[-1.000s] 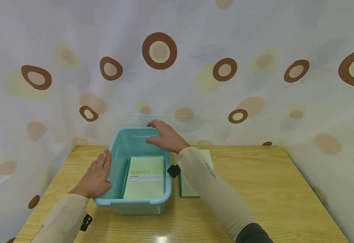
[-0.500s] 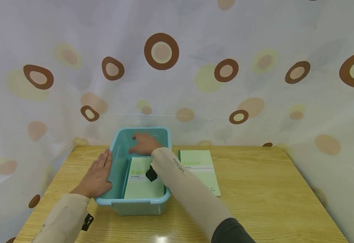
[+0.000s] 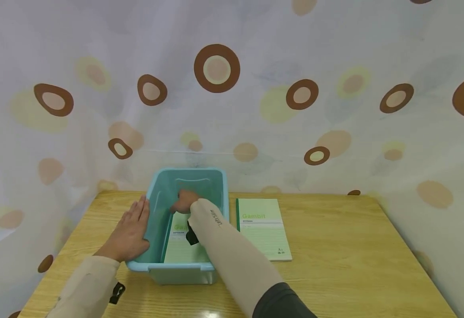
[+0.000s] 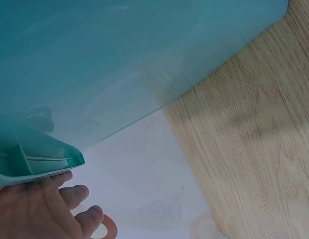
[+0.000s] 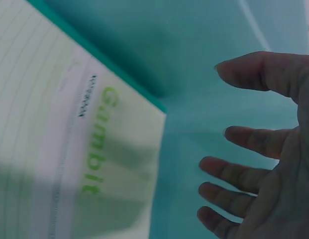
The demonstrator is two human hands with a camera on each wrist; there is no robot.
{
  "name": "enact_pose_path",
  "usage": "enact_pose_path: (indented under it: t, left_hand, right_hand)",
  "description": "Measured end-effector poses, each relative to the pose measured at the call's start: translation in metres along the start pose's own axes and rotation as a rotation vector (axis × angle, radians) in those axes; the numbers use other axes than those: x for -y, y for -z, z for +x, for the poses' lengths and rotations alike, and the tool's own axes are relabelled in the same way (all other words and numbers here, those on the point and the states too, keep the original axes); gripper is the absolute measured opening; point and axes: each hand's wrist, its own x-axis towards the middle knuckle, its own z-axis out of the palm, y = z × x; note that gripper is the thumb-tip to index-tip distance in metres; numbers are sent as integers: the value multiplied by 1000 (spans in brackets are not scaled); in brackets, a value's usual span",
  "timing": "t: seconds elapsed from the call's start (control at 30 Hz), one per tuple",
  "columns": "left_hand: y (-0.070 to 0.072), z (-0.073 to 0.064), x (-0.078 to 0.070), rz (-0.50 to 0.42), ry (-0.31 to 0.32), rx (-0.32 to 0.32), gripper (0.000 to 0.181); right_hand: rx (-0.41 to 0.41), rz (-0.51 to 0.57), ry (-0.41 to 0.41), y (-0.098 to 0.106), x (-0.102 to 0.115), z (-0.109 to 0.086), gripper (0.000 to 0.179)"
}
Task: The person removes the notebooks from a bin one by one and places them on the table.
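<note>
A light-blue plastic bin (image 3: pixel 183 277) stands on the wooden table. Inside it lies a pale green Gambit notebook (image 3: pixel 175 252) with a dark green spine, partly covered by the right forearm. My left hand (image 3: pixel 128 232) rests along the bin's left rim with straight fingers. Down in the bin, my right hand (image 3: pixel 186 201) is over the notebook's far end. The right wrist view shows that hand (image 5: pixel 273 164) with fingers spread and nothing held, a short gap from the notebook's top edge (image 5: pixel 156 134).
A second, similar Gambit notebook (image 3: pixel 263 238) lies on the table (image 3: pixel 335 247) just right of the bin. Behind the table hangs a white curtain (image 3: pixel 256 62) with brown ring patterns.
My right hand has left the bin's far right rim and gone down into the bin, to the notebook's far end. The left hand keeps its place on the rim.
</note>
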Motion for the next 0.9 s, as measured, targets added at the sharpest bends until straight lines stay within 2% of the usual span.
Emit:
enact_pose_path:
  t: [0.3, 0.53, 0.6, 0.73, 0.77, 0.9]
  left_hand:
    - [2, 0, -4, -12, -10, 1, 89]
    - [1, 0, -4, -10, -13, -10, 89]
    - [1, 0, -4, -7, -11, -10, 89]
    - [1, -1, -3, -9, 0, -4, 88]
    - [1, -1, -2, -10, 3, -3, 88]
    - [1, -1, 0, -15, 11, -1, 88]
  right_hand:
    - [76, 23, -51, -26, -10, 14, 48]
    - [119, 4, -111, -32, -15, 18, 57]
    - [117, -39, -119, -31, -14, 17, 56]
    - [95, -137, -108, -29, -12, 14, 24]
    - [80, -154, -107, -29, -12, 13, 21]
    - [44, -169, -100, -31, -12, 17, 29]
